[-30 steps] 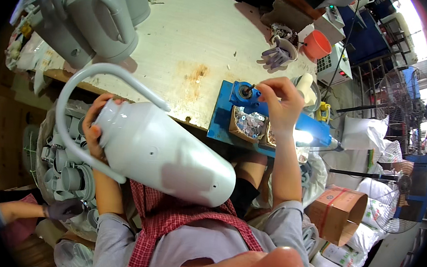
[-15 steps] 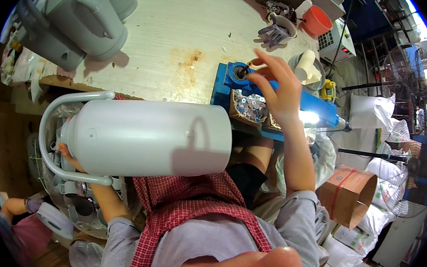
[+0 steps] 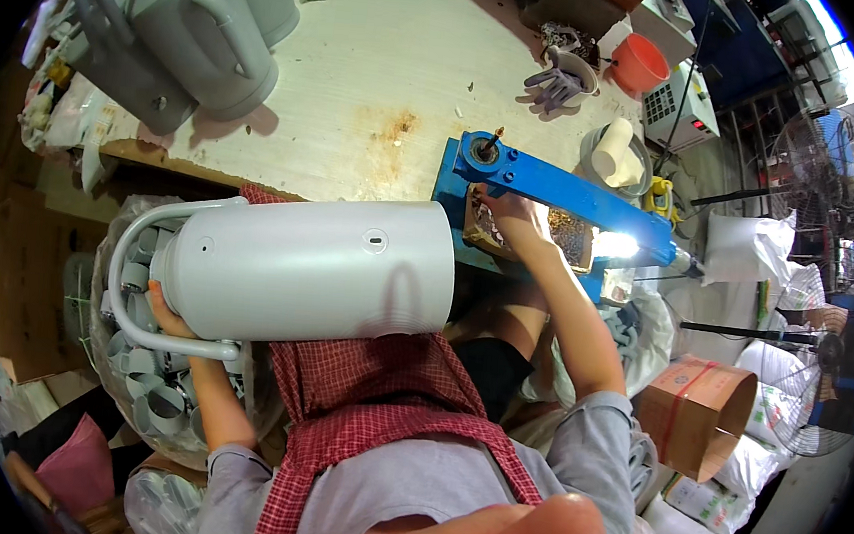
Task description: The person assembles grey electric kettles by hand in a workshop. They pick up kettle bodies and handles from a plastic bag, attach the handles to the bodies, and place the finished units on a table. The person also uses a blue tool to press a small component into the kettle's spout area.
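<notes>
A pale grey thermos jug body (image 3: 316,273) with a looped handle (image 3: 139,234) lies sideways above my lap. A small slotted hole and a tiny round hole face upward on its side. My left hand (image 3: 172,315) grips its narrow neck end from below, partly hidden by it. My right hand (image 3: 519,219) reaches under the arm of a blue bench press (image 3: 564,184), into a cardboard box of small washer-like parts (image 3: 487,230). Its fingers are bent together among the parts; what they pinch, if anything, is hidden. A pointed spindle (image 3: 490,143) rises from the press's end.
More grey jugs (image 3: 218,50) stand at the table's back left. Beyond the press are a cup with a purple-grey glove (image 3: 562,82), an orange bowl (image 3: 641,63) and a bucket (image 3: 621,162). A bag of grey parts (image 3: 152,386) sits left, a carton (image 3: 691,413) right.
My right hand has dropped from beside the spindle into the parts box. The jug has rolled in my left hand, bringing its slotted hole into sight. A person's arm at lower left has gone from view.
</notes>
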Available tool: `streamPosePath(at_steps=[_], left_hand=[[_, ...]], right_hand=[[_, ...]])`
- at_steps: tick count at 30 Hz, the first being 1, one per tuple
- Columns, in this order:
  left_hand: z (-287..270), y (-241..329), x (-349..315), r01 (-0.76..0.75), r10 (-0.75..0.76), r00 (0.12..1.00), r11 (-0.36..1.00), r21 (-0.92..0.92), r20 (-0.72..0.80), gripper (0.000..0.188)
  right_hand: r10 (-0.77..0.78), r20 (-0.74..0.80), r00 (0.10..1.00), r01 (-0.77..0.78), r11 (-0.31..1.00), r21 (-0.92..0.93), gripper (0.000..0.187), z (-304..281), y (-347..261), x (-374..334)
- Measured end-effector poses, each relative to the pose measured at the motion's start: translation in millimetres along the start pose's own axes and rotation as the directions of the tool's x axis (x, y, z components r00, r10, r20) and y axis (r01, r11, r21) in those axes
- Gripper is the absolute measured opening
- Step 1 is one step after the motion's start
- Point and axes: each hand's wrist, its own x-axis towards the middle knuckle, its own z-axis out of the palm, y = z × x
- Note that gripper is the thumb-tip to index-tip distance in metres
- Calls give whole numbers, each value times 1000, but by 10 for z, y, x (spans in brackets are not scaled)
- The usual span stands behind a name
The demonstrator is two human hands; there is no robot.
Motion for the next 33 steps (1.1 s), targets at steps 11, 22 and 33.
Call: streamPosePath(at_steps=[11, 22, 33], left_hand=[[-338, -369, 114, -148, 142, 989, 932, 331, 41, 44], [44, -156, -79, 96, -92, 989, 995, 32, -115, 46], [310, 8, -140, 222, -248, 964, 951, -213, -100, 46]], right_hand=[[-243, -50, 969, 230, 955, -185, 12, -88, 672, -405], [-382, -175, 907, 340, 913, -227, 10, -344, 299, -583], [-415, -347, 841, 445, 895, 8, 16, -829, -375, -729]])
